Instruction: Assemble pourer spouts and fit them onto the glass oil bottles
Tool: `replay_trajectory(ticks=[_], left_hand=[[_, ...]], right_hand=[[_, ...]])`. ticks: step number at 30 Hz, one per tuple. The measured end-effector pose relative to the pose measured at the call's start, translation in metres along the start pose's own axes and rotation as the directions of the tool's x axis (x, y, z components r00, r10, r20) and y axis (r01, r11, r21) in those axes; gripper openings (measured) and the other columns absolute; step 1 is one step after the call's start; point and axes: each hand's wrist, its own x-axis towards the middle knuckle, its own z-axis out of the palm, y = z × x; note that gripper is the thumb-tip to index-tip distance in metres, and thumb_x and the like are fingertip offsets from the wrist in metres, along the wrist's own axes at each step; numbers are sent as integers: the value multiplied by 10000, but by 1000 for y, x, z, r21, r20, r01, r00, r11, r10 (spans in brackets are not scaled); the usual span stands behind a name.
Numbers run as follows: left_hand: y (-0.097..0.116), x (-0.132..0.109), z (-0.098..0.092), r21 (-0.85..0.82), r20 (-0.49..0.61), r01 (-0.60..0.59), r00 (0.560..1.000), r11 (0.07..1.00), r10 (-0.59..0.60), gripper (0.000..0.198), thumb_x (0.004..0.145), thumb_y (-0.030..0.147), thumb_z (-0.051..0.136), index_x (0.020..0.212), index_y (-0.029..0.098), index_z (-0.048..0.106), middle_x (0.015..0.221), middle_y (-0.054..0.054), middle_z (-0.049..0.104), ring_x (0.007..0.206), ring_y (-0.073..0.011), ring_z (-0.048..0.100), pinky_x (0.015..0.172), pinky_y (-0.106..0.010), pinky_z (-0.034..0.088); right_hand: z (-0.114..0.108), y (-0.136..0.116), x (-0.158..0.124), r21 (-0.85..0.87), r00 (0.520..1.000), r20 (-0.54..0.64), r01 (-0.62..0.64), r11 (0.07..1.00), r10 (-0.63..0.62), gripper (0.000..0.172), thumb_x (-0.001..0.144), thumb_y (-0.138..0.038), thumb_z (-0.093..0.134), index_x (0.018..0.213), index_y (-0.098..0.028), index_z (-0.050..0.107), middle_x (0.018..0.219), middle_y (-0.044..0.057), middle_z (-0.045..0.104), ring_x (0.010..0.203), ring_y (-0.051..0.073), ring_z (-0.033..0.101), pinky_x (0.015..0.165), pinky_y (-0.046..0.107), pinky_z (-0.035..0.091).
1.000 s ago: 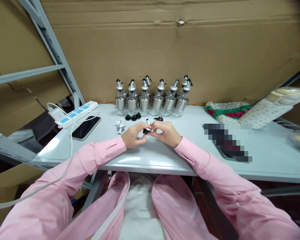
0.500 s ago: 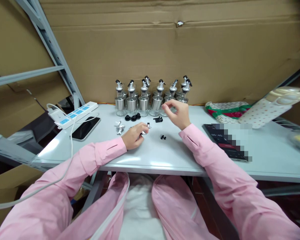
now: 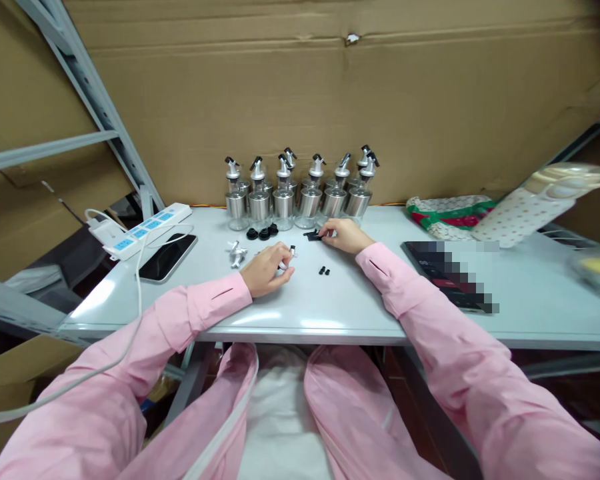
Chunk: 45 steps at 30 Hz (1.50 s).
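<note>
My left hand point(image 3: 268, 270) rests low over the table, its fingers curled around a silver pourer spout point(image 3: 293, 252) with a black tip; most of the spout is hidden. My right hand point(image 3: 346, 236) has reached down to the small black levers point(image 3: 312, 235), thumb and forefinger pinched on one at the right end of the group. Left of these lie round black stoppers point(image 3: 265, 233). Several loose silver spouts point(image 3: 237, 254) are heaped beside my left hand. A few tiny black caps point(image 3: 325, 271) sit between my hands, nearer the front.
Glass oil bottles point(image 3: 283, 203) with steel sleeves and pourers stand in rows at the back. To the left are a power strip point(image 3: 150, 230) and a phone point(image 3: 169, 257). Another phone point(image 3: 437, 273), a patterned cloth point(image 3: 447, 217) and a dotted container point(image 3: 525, 207) occupy the right.
My right hand has come down from above the table onto the black levers. My left hand stays nearly where it was, still around the spout.
</note>
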Motion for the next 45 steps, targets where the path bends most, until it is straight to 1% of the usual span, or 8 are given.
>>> replay_trajectory(ticks=[6, 12, 16, 19, 26, 32, 37, 45], left_hand=[[-4, 0, 2, -17, -112, -2, 994, 1000, 0, 160, 770, 141, 423, 854, 206, 303, 879, -41, 437, 804, -138, 459, 734, -280, 413], [-5, -2, 5, -56, -102, 85, 991, 995, -90, 176, 765, 177, 468, 890, 199, 346, 835, -8, 435, 707, -108, 458, 666, -239, 415], [-4, -2, 3, -44, -101, 103, 989, 994, -107, 141, 786, 184, 468, 898, 191, 384, 828, -8, 474, 702, -105, 477, 655, -230, 414], [-3, -1, 1, -17, -116, 85, 989, 996, -87, 117, 817, 207, 488, 917, 181, 432, 844, -20, 503, 727, -113, 490, 672, -236, 416], [-3, 1, 0, 18, -128, 79, 989, 997, -76, 124, 896, 242, 423, 905, 151, 507, 845, -46, 523, 792, -136, 509, 739, -252, 416], [1, 0, -1, -9, -77, 105, 991, 994, -105, 139, 897, 252, 401, 929, 153, 493, 827, -38, 514, 751, -133, 500, 714, -246, 419], [1, 0, 0, -27, -57, 102, 993, 994, -103, 147, 881, 297, 430, 887, 161, 486, 797, -29, 509, 722, -131, 492, 667, -240, 415], [0, 0, 0, 82, -96, 72, 993, 994, -64, 170, 885, 300, 419, 788, 168, 463, 728, -21, 493, 660, -129, 462, 628, -242, 389]], right_hand=[[0, -3, -1, 46, 999, 26, 28, 999, -30, 179, 634, -92, 564, 736, -148, 700, 723, 44, 663, 616, 134, 576, 631, 245, 442], [-4, -9, 0, 99, 993, 120, -8, 995, -4, 212, 634, -52, 564, 746, -151, 713, 719, 49, 670, 617, 138, 586, 623, 246, 449], [-8, -15, 0, 175, 992, 129, -38, 984, 15, 119, 671, -151, 613, 751, -146, 701, 750, 62, 679, 652, 151, 586, 656, 272, 445], [-11, -25, -1, 319, 991, 137, -55, 946, 11, 169, 744, -268, 569, 777, -132, 664, 735, 57, 658, 659, 145, 564, 645, 276, 433], [-17, -51, -5, 730, 903, 424, -291, 618, -76, 316, 699, -408, 654, 837, -139, 564, 686, -6, 584, 620, 99, 524, 641, 262, 439], [-25, -67, -10, 842, 863, 467, -368, 394, -192, 310, 695, -388, 699, 841, -153, 559, 711, -5, 619, 665, 100, 564, 695, 263, 445], [-29, -72, -11, 831, 839, 494, -379, 407, -227, 298, 686, -370, 714, 820, -138, 582, 693, -9, 620, 663, 95, 568, 692, 254, 440], [-31, -85, -11, 836, 900, 410, -307, 454, -146, 291, 678, -347, 715, 826, -126, 597, 642, -12, 628, 595, 83, 548, 628, 243, 431]])
